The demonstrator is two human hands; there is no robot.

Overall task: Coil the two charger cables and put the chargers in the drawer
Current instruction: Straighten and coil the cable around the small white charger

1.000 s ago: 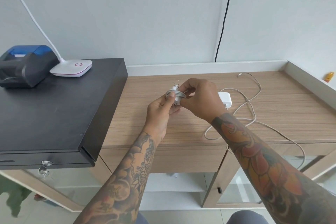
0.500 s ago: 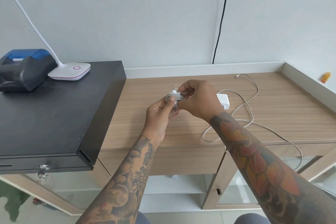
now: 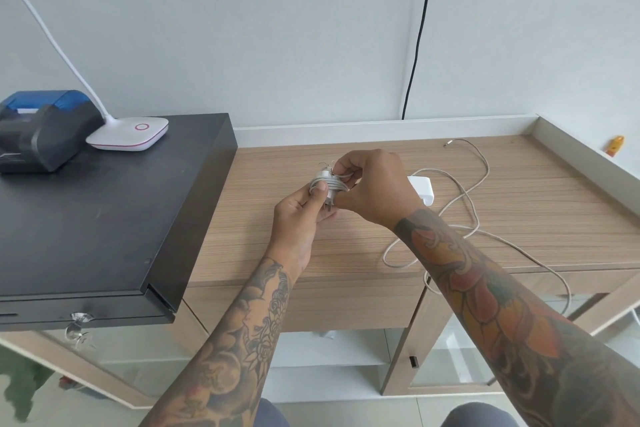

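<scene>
Above the wooden desk (image 3: 540,198) my left hand (image 3: 302,216) grips a small white charger (image 3: 328,184) with its cable wound tightly round it, thumb pressed on the coil. My right hand (image 3: 372,189) pinches the cable's end at the top of that coil. A second white charger (image 3: 423,188) lies on the desk just behind my right wrist. Its long pale cable (image 3: 465,199) sprawls in loose loops over the desk and hangs over the front edge. A drawer front (image 3: 311,305) sits shut under the desk top.
A black cash drawer box (image 3: 104,218) stands at the left, carrying a blue-black printer (image 3: 43,130) and a white lamp base (image 3: 129,132). A black cord (image 3: 417,35) runs down the wall. A small orange object (image 3: 615,145) rests on the right ledge. Glass cabinet doors are below.
Both hands and the wound charger stay in nearly the same spot; the right fingers shift slightly on the cable end. The view has tilted a little.
</scene>
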